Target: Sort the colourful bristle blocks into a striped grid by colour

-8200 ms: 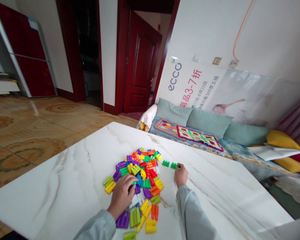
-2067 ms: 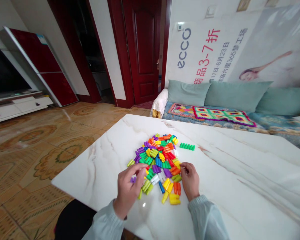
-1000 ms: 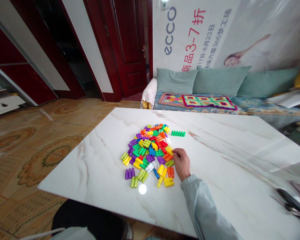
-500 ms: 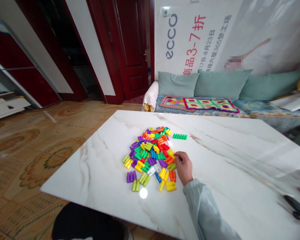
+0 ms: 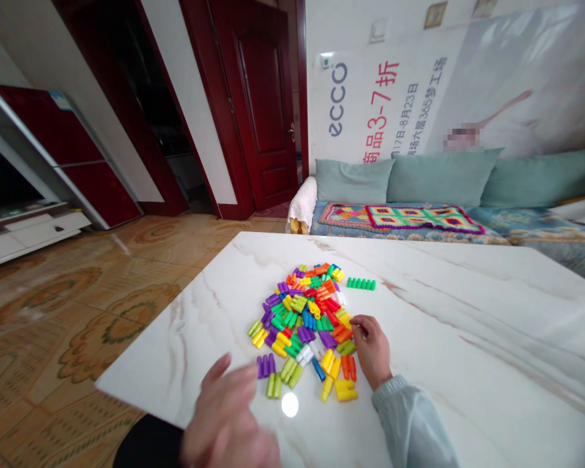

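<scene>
A loose pile of colourful plastic building blocks [image 5: 308, 317], made of short joined tubes, lies on the white marbled table [image 5: 468, 325]. At the pile's right edge rests my right hand [image 5: 372, 351], its fingers curled together beside a yellow block [image 5: 344, 318]; whatever they may hold is hidden. My left hand [image 5: 229, 416] hovers at the near left, blurred by motion, thumb and fingers apart with nothing visible in it. Closest to it are a purple block [image 5: 266, 366] and a lime-green block [image 5: 273, 385]. A green row of joined tubes [image 5: 361, 284] lies apart, beyond my right hand.
Behind the table stands a sofa with green cushions [image 5: 353, 181] and a crocheted cover [image 5: 426, 218]. A dark red door [image 5: 260, 104] is at the back. Patterned floor tiles [image 5: 127, 286] run along the table's left side, with a white low cabinet [image 5: 34, 234] farther left.
My left hand has come into view at the near left. The right hand stays at the pile's edge. The whole scene has shifted down and slightly right as the camera tilted.
</scene>
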Available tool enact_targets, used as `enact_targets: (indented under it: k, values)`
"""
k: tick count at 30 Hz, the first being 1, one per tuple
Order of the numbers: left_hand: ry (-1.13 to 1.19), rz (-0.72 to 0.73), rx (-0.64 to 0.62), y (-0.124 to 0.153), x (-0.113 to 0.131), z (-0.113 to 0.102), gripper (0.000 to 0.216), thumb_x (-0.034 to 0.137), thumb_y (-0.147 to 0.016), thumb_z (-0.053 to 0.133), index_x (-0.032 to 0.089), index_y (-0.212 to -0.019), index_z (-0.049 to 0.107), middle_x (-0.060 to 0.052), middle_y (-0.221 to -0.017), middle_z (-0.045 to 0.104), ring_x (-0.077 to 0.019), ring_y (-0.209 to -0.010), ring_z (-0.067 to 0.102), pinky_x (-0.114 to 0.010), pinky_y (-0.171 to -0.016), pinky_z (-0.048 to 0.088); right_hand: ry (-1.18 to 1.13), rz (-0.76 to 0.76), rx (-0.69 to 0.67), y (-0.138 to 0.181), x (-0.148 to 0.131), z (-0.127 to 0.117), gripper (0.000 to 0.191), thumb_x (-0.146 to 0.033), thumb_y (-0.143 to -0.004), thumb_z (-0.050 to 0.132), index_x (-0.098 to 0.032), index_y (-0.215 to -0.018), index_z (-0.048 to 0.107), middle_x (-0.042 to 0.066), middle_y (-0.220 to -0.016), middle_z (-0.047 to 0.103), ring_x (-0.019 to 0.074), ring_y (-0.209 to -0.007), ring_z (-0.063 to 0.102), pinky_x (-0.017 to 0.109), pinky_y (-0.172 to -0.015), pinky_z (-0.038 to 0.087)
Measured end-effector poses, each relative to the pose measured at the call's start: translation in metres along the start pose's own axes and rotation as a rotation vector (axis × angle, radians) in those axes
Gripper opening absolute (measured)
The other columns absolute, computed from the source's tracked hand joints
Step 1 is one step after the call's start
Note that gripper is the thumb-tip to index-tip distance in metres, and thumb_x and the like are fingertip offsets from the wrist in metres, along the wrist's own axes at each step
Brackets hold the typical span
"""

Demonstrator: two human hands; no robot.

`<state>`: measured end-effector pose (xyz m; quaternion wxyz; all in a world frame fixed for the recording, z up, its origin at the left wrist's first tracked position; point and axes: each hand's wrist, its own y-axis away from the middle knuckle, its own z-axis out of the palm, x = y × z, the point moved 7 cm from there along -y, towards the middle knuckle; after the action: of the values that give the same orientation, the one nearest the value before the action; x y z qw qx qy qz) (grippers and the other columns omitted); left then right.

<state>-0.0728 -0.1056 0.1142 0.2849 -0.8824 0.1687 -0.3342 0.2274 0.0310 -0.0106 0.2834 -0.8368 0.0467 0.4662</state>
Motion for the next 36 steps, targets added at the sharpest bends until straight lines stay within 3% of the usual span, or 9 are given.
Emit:
enact_targets:
  k: [2, 5, 9, 11, 20, 26, 31, 36]
  values:
    - [-0.042, 0.025, 0.085, -0.029, -0.015, 0.019, 0.036, 0.029, -0.093, 0.056, 0.033, -0.129, 0.053, -0.007, -0.137, 0.052, -0.0312, -0.127, 0.050, -0.055, -0.101, 0.049, -0.004, 0.014, -0.004, 0.000, 0.003, 0.001, 0.023, -0.033, -0.081, 0.048, -0.021, -0.082, 0.067, 0.007, -0.092, 0.067, 0.0212, -0.078, 0.063, 0.033, -0.068, 0.050]
    - [-0.114, -0.012, 0.129, -0.053, -0.048, 0.051, 0.040, 0.021, -0.093, 0.051, 0.026, -0.132, 0.050, -0.012, -0.141, 0.046, -0.0307, -0.132, 0.045, -0.053, -0.106, 0.046, -0.014, 0.024, -0.009, 0.000, 0.006, 0.002, 0.023, -0.035, -0.082, 0.049, -0.021, -0.083, 0.067, 0.007, -0.094, 0.067, 0.0214, -0.079, 0.063, 0.033, -0.069, 0.051]
    - [-0.173, -0.159, 0.076, -0.044, -0.098, 0.080, 0.047, 0.014, -0.087, 0.052, 0.022, -0.134, 0.047, -0.014, -0.139, 0.046, -0.0317, -0.130, 0.045, -0.055, -0.107, 0.044, -0.010, 0.031, -0.019, 0.000, 0.009, 0.003, 0.024, -0.036, -0.083, 0.049, -0.020, -0.084, 0.067, 0.007, -0.095, 0.067, 0.0216, -0.080, 0.063, 0.033, -0.071, 0.051]
    - [-0.170, -0.198, 0.052, -0.034, -0.111, 0.086, 0.053, 0.012, -0.084, 0.053, 0.021, -0.135, 0.046, -0.013, -0.138, 0.047, -0.0307, -0.130, 0.046, -0.054, -0.109, 0.043, -0.002, 0.035, -0.025, 0.000, 0.010, 0.003, 0.025, -0.037, -0.083, 0.048, -0.020, -0.085, 0.067, 0.007, -0.095, 0.067, 0.0217, -0.081, 0.063, 0.033, -0.071, 0.051]
    - [-0.197, -0.169, -0.041, -0.004, -0.085, 0.064, 0.038, 0.018, -0.081, 0.057, 0.022, -0.119, 0.060, -0.009, -0.116, 0.060, -0.0284, -0.112, 0.056, -0.047, -0.097, 0.051, 0.013, 0.037, -0.033, 0.000, 0.008, 0.002, 0.026, -0.038, -0.083, 0.049, -0.020, -0.085, 0.068, 0.007, -0.096, 0.067, 0.0217, -0.083, 0.064, 0.032, -0.073, 0.051]
    - [-0.135, -0.205, -0.200, 0.020, -0.102, 0.067, 0.049, 0.011, -0.080, 0.054, 0.023, -0.127, 0.059, -0.009, -0.123, 0.061, -0.0267, -0.113, 0.056, -0.045, -0.099, 0.051, 0.020, 0.049, -0.044, 0.000, 0.010, 0.002, 0.028, -0.040, -0.083, 0.050, -0.019, -0.086, 0.068, 0.007, -0.097, 0.067, 0.0209, -0.080, 0.063, 0.032, -0.070, 0.051]
    - [-0.042, -0.173, -0.330, 0.015, -0.109, 0.078, 0.051, 0.009, -0.084, 0.051, 0.030, -0.129, 0.061, -0.006, -0.126, 0.063, -0.0248, -0.113, 0.058, -0.043, -0.099, 0.052, 0.013, 0.038, -0.047, 0.000, 0.012, 0.002, 0.028, -0.041, -0.084, 0.050, -0.020, -0.087, 0.068, 0.008, -0.098, 0.067, 0.0217, -0.083, 0.064, 0.032, -0.072, 0.052]
    - [0.005, -0.164, -0.332, 0.010, -0.111, 0.080, 0.049, 0.008, -0.083, 0.052, 0.033, -0.122, 0.067, -0.006, -0.122, 0.064, -0.0235, -0.111, 0.060, -0.040, -0.097, 0.054, -0.007, 0.025, -0.040, 0.000, 0.013, 0.002, 0.027, -0.041, -0.084, 0.052, -0.020, -0.086, 0.068, 0.008, -0.097, 0.068, 0.0221, -0.083, 0.065, 0.032, -0.071, 0.053]
